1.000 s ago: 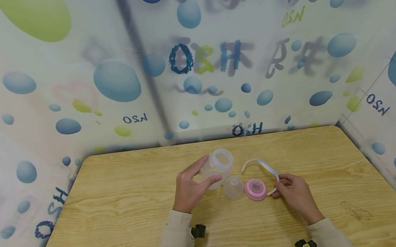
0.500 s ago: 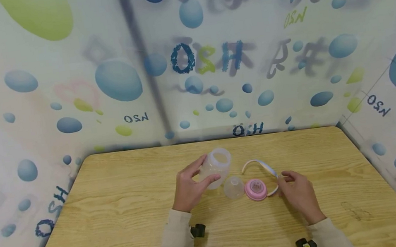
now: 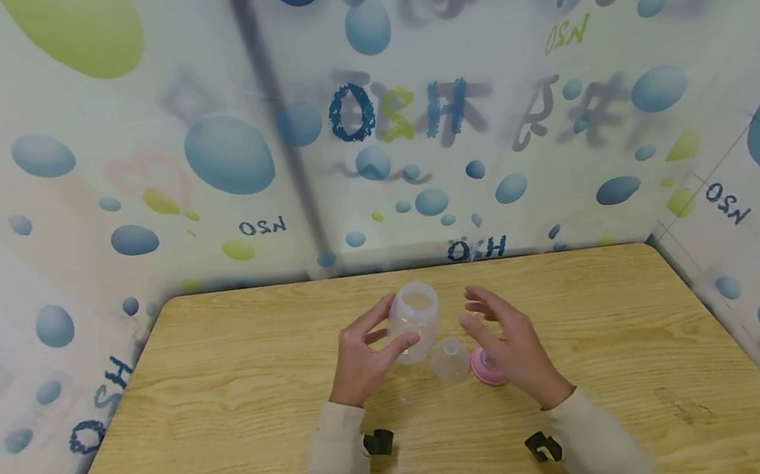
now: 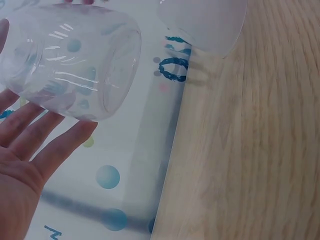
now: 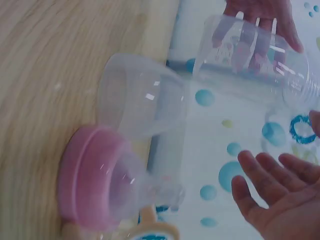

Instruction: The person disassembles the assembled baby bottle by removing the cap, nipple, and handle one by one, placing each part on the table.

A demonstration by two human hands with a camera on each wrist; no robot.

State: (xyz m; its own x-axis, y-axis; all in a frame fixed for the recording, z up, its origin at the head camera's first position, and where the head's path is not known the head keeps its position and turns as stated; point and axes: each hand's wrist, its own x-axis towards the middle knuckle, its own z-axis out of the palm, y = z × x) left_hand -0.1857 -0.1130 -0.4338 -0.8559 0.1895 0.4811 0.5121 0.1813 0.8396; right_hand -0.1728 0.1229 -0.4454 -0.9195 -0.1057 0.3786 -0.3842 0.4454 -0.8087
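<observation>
My left hand (image 3: 360, 360) holds a clear baby bottle (image 3: 415, 324), tilted with its open neck upward, thumb on one side and fingers on the other. The left wrist view shows the fingers along the bottle's wall (image 4: 75, 65). My right hand (image 3: 513, 344) is raised to the bottle's right, fingers spread and slightly bent, holding nothing. Below it stands a pink bottle collar (image 5: 92, 177) with a clear nipple (image 5: 142, 187), partly covered by the hand in the head view. Next to the collar is a clear dome cap (image 3: 450, 361). A pale handle (image 5: 155, 229) shows behind the collar in the right wrist view.
The pieces stand on a wood-grain table (image 3: 245, 415). Behind its far edge rises a pale wall (image 3: 541, 144) printed with blue and green spots and letters. Each forearm wears a black wrist camera (image 3: 380, 442).
My right hand has let go of the handle on the table and moved left and up toward the bottle. In my left hand, the bottle has tipped a little more upright.
</observation>
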